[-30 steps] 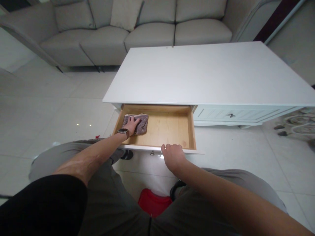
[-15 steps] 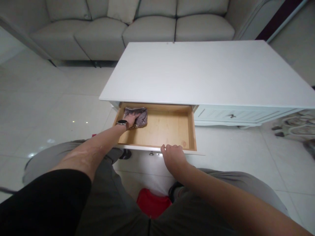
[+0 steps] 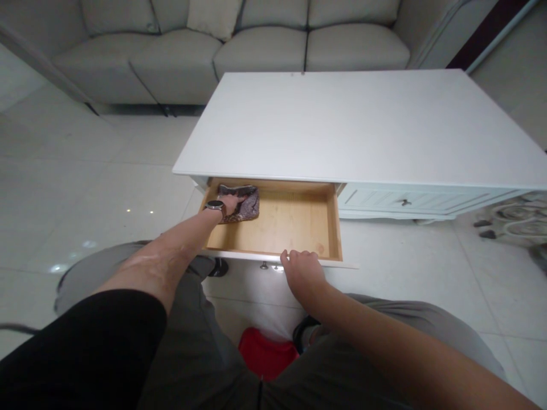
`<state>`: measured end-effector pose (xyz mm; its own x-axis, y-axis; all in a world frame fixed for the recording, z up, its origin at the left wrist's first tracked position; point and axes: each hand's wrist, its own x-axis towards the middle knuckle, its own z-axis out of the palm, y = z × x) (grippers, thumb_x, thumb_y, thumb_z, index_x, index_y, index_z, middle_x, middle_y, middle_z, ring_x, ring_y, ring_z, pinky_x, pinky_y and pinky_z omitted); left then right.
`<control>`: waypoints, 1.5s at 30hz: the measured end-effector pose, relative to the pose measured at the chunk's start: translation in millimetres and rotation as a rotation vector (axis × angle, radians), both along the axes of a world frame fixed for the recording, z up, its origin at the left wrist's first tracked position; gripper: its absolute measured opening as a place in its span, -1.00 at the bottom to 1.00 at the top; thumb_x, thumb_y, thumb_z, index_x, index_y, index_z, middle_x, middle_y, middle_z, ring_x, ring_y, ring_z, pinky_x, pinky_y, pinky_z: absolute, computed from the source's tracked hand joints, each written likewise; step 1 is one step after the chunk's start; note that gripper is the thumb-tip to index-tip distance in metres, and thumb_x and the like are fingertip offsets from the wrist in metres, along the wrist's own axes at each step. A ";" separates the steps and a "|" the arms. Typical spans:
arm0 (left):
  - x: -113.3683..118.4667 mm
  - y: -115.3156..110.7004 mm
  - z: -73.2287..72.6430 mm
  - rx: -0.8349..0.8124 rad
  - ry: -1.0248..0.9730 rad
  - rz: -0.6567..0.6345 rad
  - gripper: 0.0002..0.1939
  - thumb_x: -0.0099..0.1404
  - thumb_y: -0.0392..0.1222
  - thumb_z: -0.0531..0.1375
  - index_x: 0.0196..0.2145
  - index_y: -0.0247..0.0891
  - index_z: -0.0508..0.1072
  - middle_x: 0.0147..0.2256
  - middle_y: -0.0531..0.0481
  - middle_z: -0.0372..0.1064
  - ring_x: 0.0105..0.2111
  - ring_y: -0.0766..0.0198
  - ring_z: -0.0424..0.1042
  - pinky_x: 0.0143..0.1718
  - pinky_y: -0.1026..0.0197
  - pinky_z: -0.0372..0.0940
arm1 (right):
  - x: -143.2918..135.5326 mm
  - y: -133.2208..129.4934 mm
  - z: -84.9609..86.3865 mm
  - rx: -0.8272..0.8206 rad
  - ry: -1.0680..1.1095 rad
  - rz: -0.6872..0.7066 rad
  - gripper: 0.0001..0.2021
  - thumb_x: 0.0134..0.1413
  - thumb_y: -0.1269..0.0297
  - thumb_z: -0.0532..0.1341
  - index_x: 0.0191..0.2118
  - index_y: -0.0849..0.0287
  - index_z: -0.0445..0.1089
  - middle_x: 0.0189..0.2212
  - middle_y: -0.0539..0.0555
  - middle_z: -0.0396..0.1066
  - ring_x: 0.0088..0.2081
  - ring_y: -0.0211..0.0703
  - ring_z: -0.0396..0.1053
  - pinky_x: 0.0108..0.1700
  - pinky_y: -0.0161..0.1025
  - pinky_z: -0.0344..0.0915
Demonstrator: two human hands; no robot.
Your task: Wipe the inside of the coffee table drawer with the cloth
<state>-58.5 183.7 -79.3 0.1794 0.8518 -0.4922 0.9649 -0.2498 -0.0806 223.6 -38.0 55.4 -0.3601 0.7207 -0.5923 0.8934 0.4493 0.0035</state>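
The wooden drawer [image 3: 290, 228] of a white coffee table is pulled out in front of me. In its left back part lies a crumpled dark purple-brown patterned cloth [image 3: 251, 206]. My left hand [image 3: 231, 203], with a watch [image 3: 214, 205] at the wrist, rests on top of this cloth, fingers stretched out over it. Part of the cloth is hidden under the hand. My right hand [image 3: 302, 270] curls its fingers over the top edge of the drawer front, right of a small metal knob [image 3: 264, 266].
The white table top [image 3: 333, 125] extends behind the drawer. A closed drawer front [image 3: 384, 198] with a knob is to the right. Beyond stands a grey sofa [image 3: 260, 57]. Something red [image 3: 267, 356] is on the tiled floor between my legs.
My left hand and the cloth under it have shifted slightly to the right within the drawer. My right hand stays on the drawer's front edge.
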 end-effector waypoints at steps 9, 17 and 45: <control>24.1 2.2 -5.9 0.034 0.042 -0.092 -0.34 0.40 -0.17 0.10 0.40 0.17 0.14 0.30 -0.15 0.29 0.12 -0.02 0.44 0.12 0.05 0.31 | 1.1 -0.3 3.4 0.001 0.019 -0.025 -0.47 0.37 0.48 -0.10 0.40 0.26 0.14 0.09 0.43 0.40 0.03 0.22 0.45 -0.05 0.10 0.36; 70.5 3.4 -8.4 0.032 -0.030 -0.176 -0.36 0.38 -0.20 0.14 0.39 -0.03 0.22 0.24 -0.23 0.36 0.11 -0.03 0.46 0.12 0.09 0.31 | -2.6 2.6 2.4 -0.017 0.007 -0.054 -0.46 0.38 0.47 -0.12 0.41 0.26 0.13 0.12 0.46 0.39 0.08 0.27 0.43 -0.03 0.15 0.35; 262.3 -49.2 14.5 0.036 -0.201 -0.694 -0.51 0.13 -0.23 0.41 0.02 -0.43 0.56 -0.07 -0.39 0.56 -0.05 -0.10 0.55 -0.07 0.07 0.42 | -6.3 2.3 -4.6 0.047 0.034 -0.045 -0.56 0.34 0.52 -0.09 0.17 0.31 0.40 0.02 0.44 0.45 0.04 0.28 0.48 -0.05 0.16 0.40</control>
